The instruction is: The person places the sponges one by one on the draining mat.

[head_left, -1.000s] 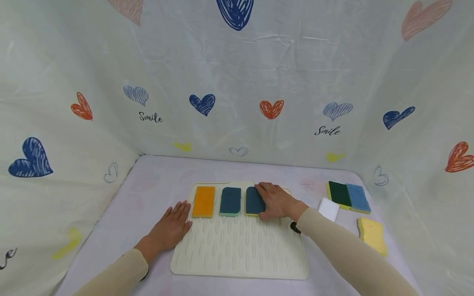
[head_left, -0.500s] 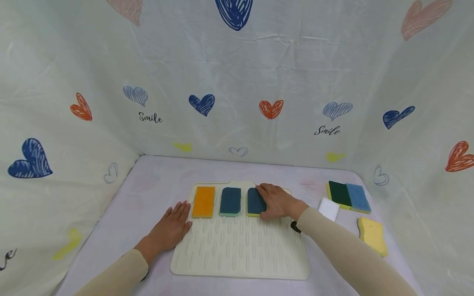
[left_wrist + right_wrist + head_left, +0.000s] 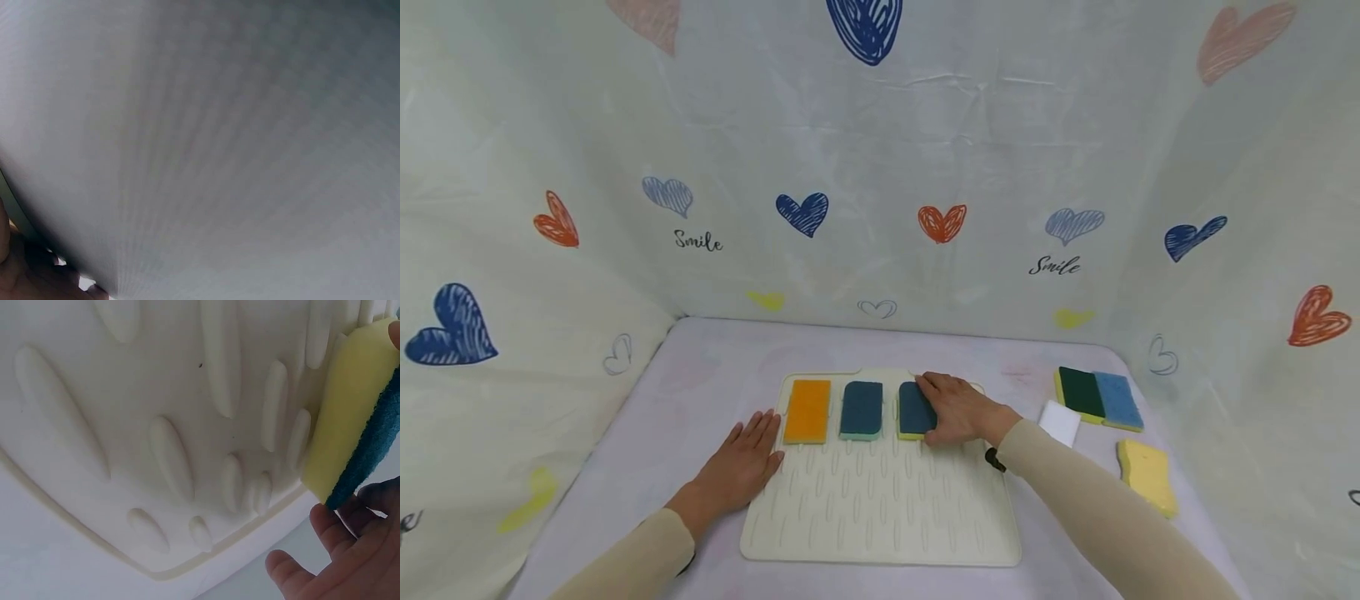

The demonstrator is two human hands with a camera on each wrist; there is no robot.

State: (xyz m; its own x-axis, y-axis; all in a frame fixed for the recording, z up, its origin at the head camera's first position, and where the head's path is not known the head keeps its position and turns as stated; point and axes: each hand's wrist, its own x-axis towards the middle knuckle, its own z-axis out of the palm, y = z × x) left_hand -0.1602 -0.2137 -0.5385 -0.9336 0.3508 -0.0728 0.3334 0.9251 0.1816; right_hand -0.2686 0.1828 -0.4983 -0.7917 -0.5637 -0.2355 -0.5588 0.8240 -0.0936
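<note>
Pinching the blue-faced yellow sponge (image 3: 913, 411) on the ridged mat (image 3: 880, 517), right hand (image 3: 961, 410) now leaves a slightly wider gap from the teal-edged sponge (image 3: 861, 408), likely a spacing adjustment; left hand (image 3: 733, 471) flat, fingers straight.

Backdrop (image 3: 730, 125): soft, even light, greyish, with faint sheen on the far folds.
Bench (image 3: 715, 358): moderately bright, shadows only weak.
Grey surface (image 3: 219, 156): strongly out of focus in the left wrist view.
Mat (image 3: 125, 450): dim in the right wrist view, ridges softly shaded.
</note>
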